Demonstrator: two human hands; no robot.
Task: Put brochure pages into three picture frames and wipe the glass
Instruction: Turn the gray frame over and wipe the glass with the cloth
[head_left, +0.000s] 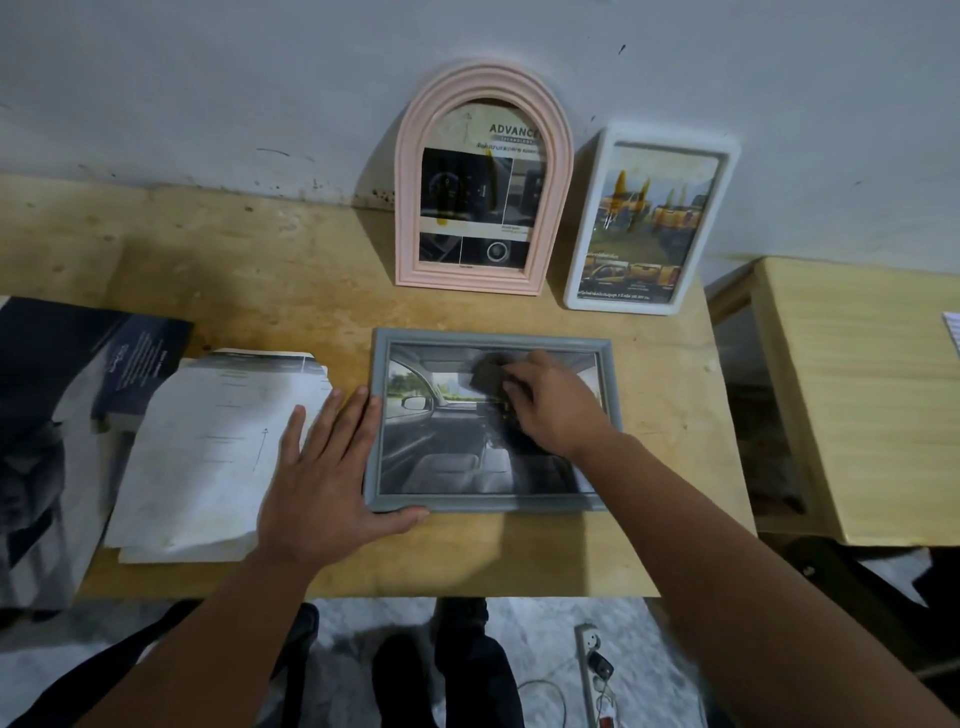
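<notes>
A grey picture frame (457, 503) lies flat in the middle of the wooden table (291, 270), with a car-interior brochure page under its glass. My right hand (558, 402) presses a dark cloth (487, 376) onto the upper part of the glass. My left hand (324, 470) lies flat with fingers spread against the frame's left edge, thumb along its bottom left corner. A pink arched frame (558, 156) and a white frame (579, 280) lean on the wall behind, each holding a brochure page.
Loose white pages (208, 452) and an open dark brochure (78, 374) lie at the table's left. A second wooden table (862, 395) stands to the right. On the floor below are a power strip (589, 670) and cables.
</notes>
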